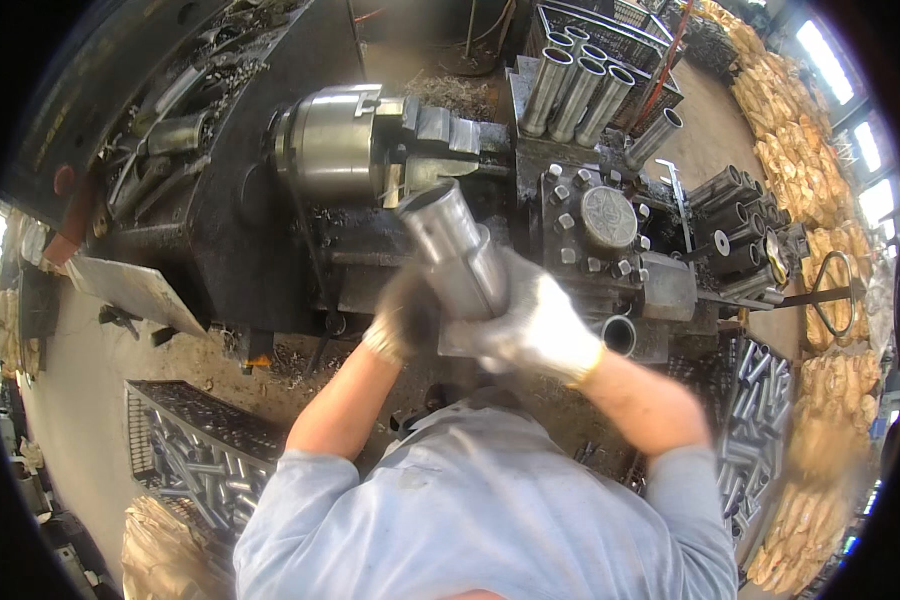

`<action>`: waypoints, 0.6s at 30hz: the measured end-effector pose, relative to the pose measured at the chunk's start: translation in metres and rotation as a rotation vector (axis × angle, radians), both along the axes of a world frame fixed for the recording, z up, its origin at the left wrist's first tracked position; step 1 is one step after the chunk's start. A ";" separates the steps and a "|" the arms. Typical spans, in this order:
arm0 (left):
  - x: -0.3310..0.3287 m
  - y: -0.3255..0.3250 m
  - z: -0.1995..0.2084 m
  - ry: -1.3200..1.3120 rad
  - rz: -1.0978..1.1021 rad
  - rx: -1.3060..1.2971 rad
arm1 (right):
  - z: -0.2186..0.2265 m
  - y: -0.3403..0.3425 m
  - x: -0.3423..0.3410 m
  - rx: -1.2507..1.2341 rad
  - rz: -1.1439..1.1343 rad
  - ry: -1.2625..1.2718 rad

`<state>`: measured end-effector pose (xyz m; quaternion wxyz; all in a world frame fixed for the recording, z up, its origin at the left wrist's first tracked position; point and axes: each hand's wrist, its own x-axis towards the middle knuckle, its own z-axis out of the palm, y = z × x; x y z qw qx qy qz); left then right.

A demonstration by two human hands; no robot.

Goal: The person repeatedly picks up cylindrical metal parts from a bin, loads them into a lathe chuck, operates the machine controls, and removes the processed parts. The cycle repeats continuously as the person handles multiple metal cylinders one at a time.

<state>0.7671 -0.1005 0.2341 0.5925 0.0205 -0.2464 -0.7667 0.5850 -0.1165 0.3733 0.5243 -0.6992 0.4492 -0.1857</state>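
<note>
Both my hands, in work gloves, are at a shiny steel tube (440,222) raised in front of the lathe, its open end up and tilted left. A second tube section (473,283) shows against it lower down; I cannot tell whether they are separate pieces. My right hand (545,318) is closed round the lower section from the right. My left hand (407,312), dark-gloved and blurred, grips from the left, with its fingers partly hidden. Just beyond the tube is the lathe chuck (335,145) with stepped jaws. Right of it stands the square tool post (608,217) with its bolts.
Several upright steel tubes (577,98) stand behind the tool post. More tubes (740,215) lie stacked at right beside a caliper (676,195). Wire crates of tubes stand lower left (195,465) and lower right (755,430). Wrapped bundles (830,390) line the right side.
</note>
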 end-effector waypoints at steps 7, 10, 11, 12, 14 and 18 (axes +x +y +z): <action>-0.027 -0.083 -0.033 -1.389 0.811 0.201 | 0.085 -0.161 -0.046 -1.220 0.291 0.601; 0.020 -0.019 -0.037 -1.316 0.765 0.192 | 0.062 -0.242 -0.039 -1.149 0.459 1.162; 0.037 0.010 -0.043 -1.353 0.745 0.209 | 0.049 -0.259 -0.035 -1.135 0.583 1.213; 0.049 0.030 -0.053 -1.258 0.670 0.333 | 0.035 -0.271 -0.029 -1.018 0.543 1.187; 0.067 0.079 -0.078 -1.128 0.751 0.552 | 0.006 -0.282 -0.016 -0.792 0.561 1.025; 0.102 0.169 -0.119 -0.640 0.984 1.279 | -0.036 -0.278 0.006 -0.380 0.572 0.824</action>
